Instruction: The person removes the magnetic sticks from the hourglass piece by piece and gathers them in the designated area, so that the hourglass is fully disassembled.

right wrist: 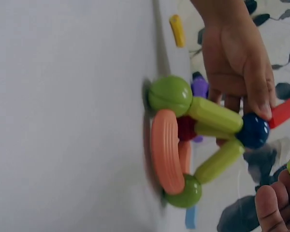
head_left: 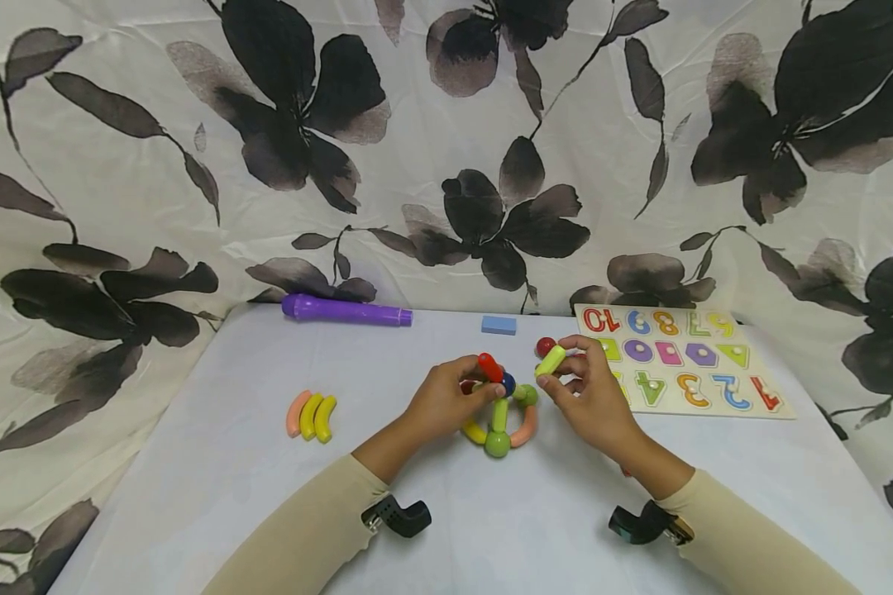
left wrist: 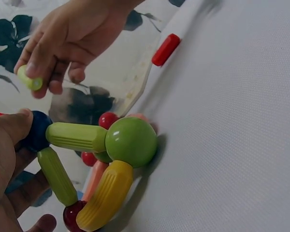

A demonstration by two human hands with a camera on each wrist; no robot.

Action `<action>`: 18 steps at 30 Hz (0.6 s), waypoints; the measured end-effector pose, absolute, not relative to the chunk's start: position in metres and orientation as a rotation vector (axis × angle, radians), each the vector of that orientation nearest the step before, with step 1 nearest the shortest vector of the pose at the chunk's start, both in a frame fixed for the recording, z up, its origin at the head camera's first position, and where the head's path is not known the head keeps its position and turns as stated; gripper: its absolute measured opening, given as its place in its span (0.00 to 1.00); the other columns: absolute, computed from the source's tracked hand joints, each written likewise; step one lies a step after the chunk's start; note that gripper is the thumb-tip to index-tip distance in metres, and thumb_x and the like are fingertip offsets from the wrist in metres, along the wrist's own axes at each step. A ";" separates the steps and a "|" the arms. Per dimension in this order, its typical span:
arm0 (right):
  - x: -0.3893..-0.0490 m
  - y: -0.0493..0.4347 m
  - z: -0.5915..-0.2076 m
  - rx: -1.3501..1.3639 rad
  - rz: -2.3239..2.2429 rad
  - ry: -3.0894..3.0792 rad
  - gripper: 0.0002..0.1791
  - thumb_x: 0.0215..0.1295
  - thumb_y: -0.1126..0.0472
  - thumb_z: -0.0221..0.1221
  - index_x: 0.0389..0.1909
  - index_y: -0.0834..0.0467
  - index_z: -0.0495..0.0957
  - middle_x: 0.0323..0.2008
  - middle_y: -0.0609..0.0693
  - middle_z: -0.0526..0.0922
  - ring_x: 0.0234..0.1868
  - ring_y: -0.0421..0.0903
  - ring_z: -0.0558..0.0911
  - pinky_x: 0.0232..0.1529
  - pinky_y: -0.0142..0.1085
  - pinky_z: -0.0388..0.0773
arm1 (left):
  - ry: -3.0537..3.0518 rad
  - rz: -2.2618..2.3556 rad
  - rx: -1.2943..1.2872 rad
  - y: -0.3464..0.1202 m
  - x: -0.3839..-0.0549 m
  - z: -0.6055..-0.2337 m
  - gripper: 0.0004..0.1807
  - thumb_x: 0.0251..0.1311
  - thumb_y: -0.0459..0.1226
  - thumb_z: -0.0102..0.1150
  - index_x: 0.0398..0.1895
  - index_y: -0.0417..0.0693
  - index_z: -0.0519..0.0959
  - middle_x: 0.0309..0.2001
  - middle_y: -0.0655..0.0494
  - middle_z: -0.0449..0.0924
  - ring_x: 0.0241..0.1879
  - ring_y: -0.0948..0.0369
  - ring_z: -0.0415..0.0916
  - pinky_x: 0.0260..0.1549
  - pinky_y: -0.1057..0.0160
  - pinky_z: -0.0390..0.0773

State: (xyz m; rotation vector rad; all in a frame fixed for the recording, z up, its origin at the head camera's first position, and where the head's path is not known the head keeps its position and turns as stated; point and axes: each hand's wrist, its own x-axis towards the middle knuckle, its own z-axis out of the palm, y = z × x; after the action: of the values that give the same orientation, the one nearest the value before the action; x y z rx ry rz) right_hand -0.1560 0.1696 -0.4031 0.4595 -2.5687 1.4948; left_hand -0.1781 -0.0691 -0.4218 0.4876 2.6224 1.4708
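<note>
A frame of rods and balls stands on the table, with a blue ball (right wrist: 253, 130) at its top. My left hand (head_left: 446, 401) pinches that ball between thumb and fingers. From the ball a red rod (head_left: 489, 366) juts upward, and light green rods (left wrist: 77, 137) slope down to green balls (left wrist: 131, 141) and a dark red ball (left wrist: 73, 216). Around the base run a yellow curved rod (left wrist: 106, 195) and salmon curved rods (right wrist: 166, 150). Just right of the frame, my right hand (head_left: 594, 405) pinches a loose light green rod (head_left: 551, 361) in the air.
Two yellow curved rods (head_left: 308, 416) and a salmon one (head_left: 296, 413) lie at left. Along the back are a purple toy microphone (head_left: 346, 311) and a blue block (head_left: 499, 325). A red ball (head_left: 546, 347) sits near the number puzzle board (head_left: 777, 406). A red rod (left wrist: 166, 50) lies near my right forearm.
</note>
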 end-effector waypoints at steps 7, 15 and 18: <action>-0.152 0.201 -0.402 0.390 1.543 -2.556 0.36 0.65 0.68 0.68 0.68 0.62 0.58 0.42 0.56 0.85 0.42 0.42 0.80 0.39 0.27 0.80 | 2.618 1.475 0.471 -0.069 -0.177 -0.421 0.14 0.63 0.47 0.71 0.47 0.55 0.82 0.47 0.60 0.86 0.55 0.53 0.79 0.58 0.50 0.78; -0.146 0.235 -0.399 0.306 1.520 -2.646 0.42 0.60 0.68 0.72 0.70 0.62 0.58 0.43 0.57 0.84 0.39 0.51 0.82 0.38 0.29 0.83 | 2.615 1.476 0.434 -0.069 -0.176 -0.421 0.13 0.63 0.47 0.71 0.46 0.56 0.83 0.46 0.62 0.86 0.54 0.53 0.79 0.57 0.50 0.78; -0.143 0.246 -0.398 0.303 1.469 -2.695 0.42 0.60 0.69 0.72 0.70 0.62 0.58 0.43 0.58 0.85 0.36 0.52 0.83 0.36 0.30 0.83 | 2.613 1.482 0.446 -0.068 -0.177 -0.421 0.13 0.63 0.47 0.71 0.46 0.56 0.83 0.46 0.62 0.86 0.54 0.53 0.79 0.57 0.50 0.78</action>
State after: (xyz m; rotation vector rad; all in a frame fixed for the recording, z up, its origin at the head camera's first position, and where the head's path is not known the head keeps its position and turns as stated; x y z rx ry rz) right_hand -0.1428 0.2464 -0.3977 0.3026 -2.6947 1.4686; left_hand -0.1768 -0.0682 -0.4210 0.4458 2.6125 1.4821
